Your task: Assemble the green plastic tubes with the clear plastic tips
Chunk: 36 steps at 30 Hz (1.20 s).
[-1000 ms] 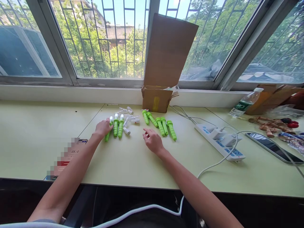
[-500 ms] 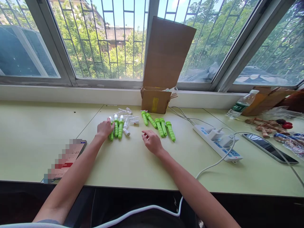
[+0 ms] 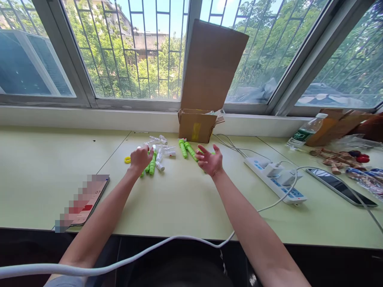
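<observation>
My left hand (image 3: 140,160) is curled over a cluster of ribbed green tubes (image 3: 152,164) with white tops. Its fingers are closed, and what lies inside them is hidden. Close to its right, several clear plastic tubes (image 3: 159,154) with white ends lie loose. A yellow ring (image 3: 127,160) rests just left of that hand. My right hand (image 3: 212,160) hovers palm up with its fingers spread, holding nothing. Behind and partly under it lie more ribbed green pieces (image 3: 190,150), some covered by the hand.
An open cardboard box (image 3: 194,126) stands against the window ledge. To the right are a power strip (image 3: 273,179) with cables, a phone (image 3: 339,186), a water bottle (image 3: 306,130) and wooden pieces (image 3: 332,160). Another phone (image 3: 89,201) lies at left. A white cable (image 3: 128,261) crosses in front.
My left hand has shifted right over the green tubes, and the yellow ring now shows beside it. My right hand has moved right and up, turning its palm upward with fingers spread.
</observation>
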Each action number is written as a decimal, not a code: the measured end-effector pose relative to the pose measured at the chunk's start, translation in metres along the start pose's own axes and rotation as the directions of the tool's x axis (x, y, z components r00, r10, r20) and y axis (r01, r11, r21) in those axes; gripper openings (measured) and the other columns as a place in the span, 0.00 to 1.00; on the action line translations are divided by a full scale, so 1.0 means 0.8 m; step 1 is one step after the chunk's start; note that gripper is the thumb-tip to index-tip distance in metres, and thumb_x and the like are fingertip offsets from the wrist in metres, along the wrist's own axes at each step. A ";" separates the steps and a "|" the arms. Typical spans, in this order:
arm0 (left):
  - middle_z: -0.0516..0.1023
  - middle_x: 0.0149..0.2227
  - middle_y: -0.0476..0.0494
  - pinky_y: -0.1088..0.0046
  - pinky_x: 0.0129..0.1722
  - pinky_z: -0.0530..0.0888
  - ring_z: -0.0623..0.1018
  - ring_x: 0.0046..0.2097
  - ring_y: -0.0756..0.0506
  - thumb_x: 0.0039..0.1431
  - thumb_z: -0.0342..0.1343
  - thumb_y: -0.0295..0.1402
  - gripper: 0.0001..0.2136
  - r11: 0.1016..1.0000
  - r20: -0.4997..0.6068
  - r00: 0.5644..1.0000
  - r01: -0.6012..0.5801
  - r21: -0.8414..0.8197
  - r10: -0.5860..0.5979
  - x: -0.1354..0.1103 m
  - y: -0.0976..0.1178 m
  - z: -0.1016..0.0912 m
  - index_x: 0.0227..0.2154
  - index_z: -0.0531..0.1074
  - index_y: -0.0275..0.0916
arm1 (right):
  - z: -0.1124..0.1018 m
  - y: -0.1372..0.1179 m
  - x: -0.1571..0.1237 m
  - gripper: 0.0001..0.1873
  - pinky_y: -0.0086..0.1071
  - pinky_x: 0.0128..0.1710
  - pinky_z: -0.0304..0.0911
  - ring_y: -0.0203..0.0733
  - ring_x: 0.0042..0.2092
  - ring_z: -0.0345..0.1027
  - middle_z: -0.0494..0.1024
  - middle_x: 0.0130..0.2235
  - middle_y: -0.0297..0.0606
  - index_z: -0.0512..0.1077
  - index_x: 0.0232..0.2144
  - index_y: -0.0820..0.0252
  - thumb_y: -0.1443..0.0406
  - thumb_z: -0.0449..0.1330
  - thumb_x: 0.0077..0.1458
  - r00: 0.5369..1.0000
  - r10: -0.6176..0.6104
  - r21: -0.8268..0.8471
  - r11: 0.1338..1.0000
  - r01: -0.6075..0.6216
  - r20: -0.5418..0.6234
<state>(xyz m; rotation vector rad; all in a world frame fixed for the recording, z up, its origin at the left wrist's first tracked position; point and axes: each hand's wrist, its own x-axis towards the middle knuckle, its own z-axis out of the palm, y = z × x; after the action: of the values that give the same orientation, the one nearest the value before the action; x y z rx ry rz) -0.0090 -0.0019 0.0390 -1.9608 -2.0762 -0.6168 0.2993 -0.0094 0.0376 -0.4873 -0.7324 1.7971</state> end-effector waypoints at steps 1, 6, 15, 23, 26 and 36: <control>0.78 0.31 0.38 0.68 0.32 0.67 0.78 0.35 0.39 0.64 0.38 0.46 0.21 1.000 0.004 1.000 -0.004 -0.002 0.004 -0.001 0.000 0.002 0.37 0.72 0.38 | -0.005 -0.006 0.003 0.29 0.24 0.14 0.48 0.36 0.26 0.58 0.73 0.31 0.40 0.74 0.40 0.61 0.46 0.46 0.55 1.000 0.008 0.024 1.000 -0.008 -0.001; 0.78 0.31 0.38 0.68 0.31 0.67 0.78 0.35 0.39 0.64 0.39 0.44 0.20 1.000 0.014 1.000 -0.003 -0.001 0.003 -0.004 -0.003 0.005 0.37 0.72 0.37 | -0.018 -0.022 0.016 0.27 0.23 0.14 0.48 0.35 0.25 0.56 0.71 0.31 0.40 0.73 0.40 0.62 0.49 0.48 0.51 0.998 -0.038 0.035 0.999 0.039 -0.051; 0.78 0.32 0.38 0.68 0.33 0.67 0.78 0.35 0.39 0.64 0.39 0.41 0.18 1.000 0.017 1.000 0.008 -0.024 -0.008 -0.005 0.000 0.002 0.38 0.72 0.37 | -0.009 -0.010 0.042 0.12 0.28 0.19 0.43 0.35 0.22 0.51 0.64 0.20 0.32 0.66 0.20 0.58 0.56 0.55 0.43 0.901 -0.387 -0.843 0.537 0.047 -0.196; 0.78 0.32 0.38 0.68 0.33 0.68 0.78 0.35 0.39 0.64 0.39 0.42 0.19 1.000 0.017 1.000 0.017 -0.010 -0.017 -0.004 -0.004 0.003 0.39 0.72 0.37 | -0.022 0.003 0.046 0.13 0.32 0.25 0.43 0.38 0.24 0.56 0.67 0.18 0.35 0.60 0.13 0.57 0.64 0.55 0.46 0.819 -0.562 -0.890 -0.425 -0.164 0.118; 0.77 0.31 0.38 0.68 0.32 0.68 0.78 0.35 0.39 0.64 0.39 0.42 0.19 1.000 0.009 1.000 0.011 -0.004 -0.011 -0.005 -0.008 0.006 0.38 0.73 0.38 | -0.029 0.013 0.041 0.14 0.31 0.25 0.41 0.37 0.24 0.57 0.71 0.21 0.37 0.65 0.16 0.58 0.63 0.52 0.51 0.766 -0.610 -0.829 -0.524 -0.196 0.204; 0.75 0.40 0.35 0.66 0.35 0.70 0.74 0.45 0.37 0.63 0.40 0.39 0.17 0.999 -0.046 0.998 0.034 0.020 -0.033 -0.003 -0.030 0.006 0.40 0.72 0.37 | -0.046 0.033 0.015 0.17 0.31 0.29 0.48 0.42 0.33 0.64 0.75 0.31 0.42 0.74 0.29 0.61 0.59 0.49 0.59 0.691 -0.575 -0.715 -0.689 -0.119 0.438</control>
<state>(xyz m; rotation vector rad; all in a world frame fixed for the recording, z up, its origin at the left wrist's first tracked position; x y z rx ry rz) -0.0318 -0.0024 0.0301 -1.8872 -2.0833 -0.6383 0.3011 0.0048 -0.0073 -1.5228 -1.8626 -0.6051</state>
